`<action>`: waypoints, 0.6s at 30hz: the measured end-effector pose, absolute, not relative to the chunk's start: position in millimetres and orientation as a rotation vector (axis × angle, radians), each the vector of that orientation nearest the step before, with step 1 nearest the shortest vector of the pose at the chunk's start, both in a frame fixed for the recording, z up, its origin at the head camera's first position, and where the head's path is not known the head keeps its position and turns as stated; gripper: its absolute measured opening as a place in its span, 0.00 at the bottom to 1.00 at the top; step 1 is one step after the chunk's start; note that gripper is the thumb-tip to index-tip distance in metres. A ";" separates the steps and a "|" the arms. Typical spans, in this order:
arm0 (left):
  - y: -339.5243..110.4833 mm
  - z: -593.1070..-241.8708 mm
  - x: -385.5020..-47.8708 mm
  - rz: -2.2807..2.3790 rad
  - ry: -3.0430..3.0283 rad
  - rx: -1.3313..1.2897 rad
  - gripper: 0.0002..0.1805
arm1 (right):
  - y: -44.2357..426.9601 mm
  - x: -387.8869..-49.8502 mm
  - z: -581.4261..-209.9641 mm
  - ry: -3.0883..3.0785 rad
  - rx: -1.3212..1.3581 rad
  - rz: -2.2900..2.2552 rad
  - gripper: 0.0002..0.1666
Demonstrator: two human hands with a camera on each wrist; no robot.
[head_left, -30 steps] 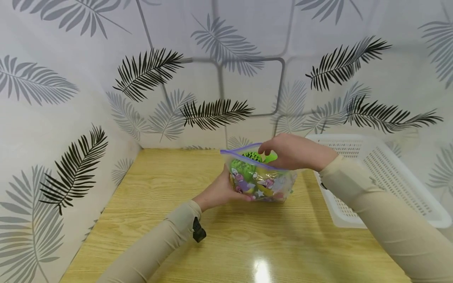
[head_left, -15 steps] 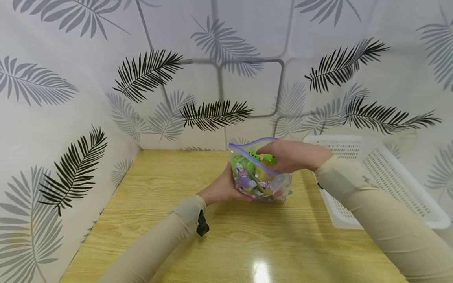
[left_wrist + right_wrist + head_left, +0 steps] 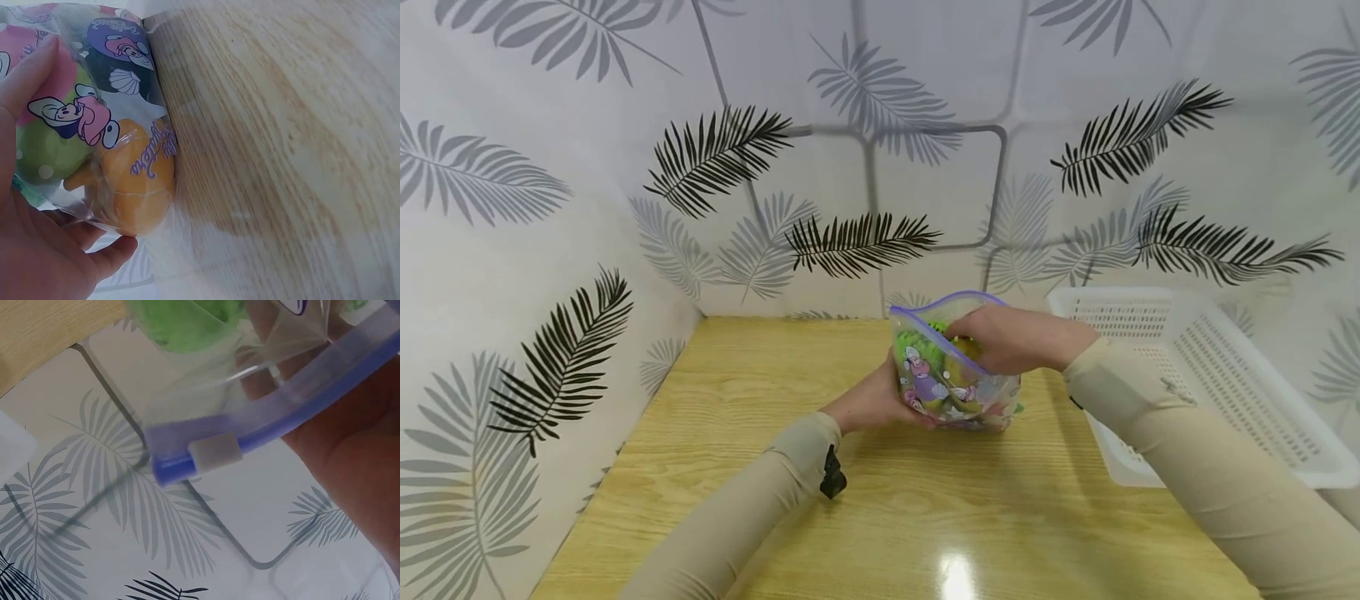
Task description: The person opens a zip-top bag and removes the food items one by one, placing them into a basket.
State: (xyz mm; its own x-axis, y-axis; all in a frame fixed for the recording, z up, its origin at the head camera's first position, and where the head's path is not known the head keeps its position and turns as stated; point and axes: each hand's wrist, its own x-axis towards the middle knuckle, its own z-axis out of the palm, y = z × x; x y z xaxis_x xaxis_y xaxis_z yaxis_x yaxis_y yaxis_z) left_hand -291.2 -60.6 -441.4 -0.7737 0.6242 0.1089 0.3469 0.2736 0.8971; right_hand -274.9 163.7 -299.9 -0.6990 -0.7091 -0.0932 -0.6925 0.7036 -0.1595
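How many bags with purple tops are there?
1: the printed bag, open, left of the white basket. Part of the basket is behind the right sleeve, so another could hide there.

Indoors: leaf-patterned walls, wooden table

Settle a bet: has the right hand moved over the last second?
Yes: the right hand moved down in the head view, judged against the white basket.

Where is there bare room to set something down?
Bare table lies left of the bag, up to the walls, and on the near side between the sleeves. Crowded: the bag, with left hand and right hand at it, and the basket, partly behind the right sleeve.
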 end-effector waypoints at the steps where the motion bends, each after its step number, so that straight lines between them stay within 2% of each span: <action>1: -60.9 -438.7 -289.2 1.496 2.280 0.892 0.65 | 164.0 -274.8 -300.3 2.763 -1.154 -0.176 0.23; 5: -60.6 -430.2 -282.2 1.465 2.297 0.863 0.63 | 168.5 -273.9 -300.8 2.792 -1.175 -0.195 0.21; 12: -59.5 -437.8 -284.5 1.476 2.322 0.897 0.61 | 181.3 -271.2 -292.6 2.895 -1.191 -0.234 0.27; 18: -58.3 -452.2 -293.5 1.461 2.298 0.979 0.51 | 196.2 -266.5 -282.0 2.983 -1.161 -0.352 0.31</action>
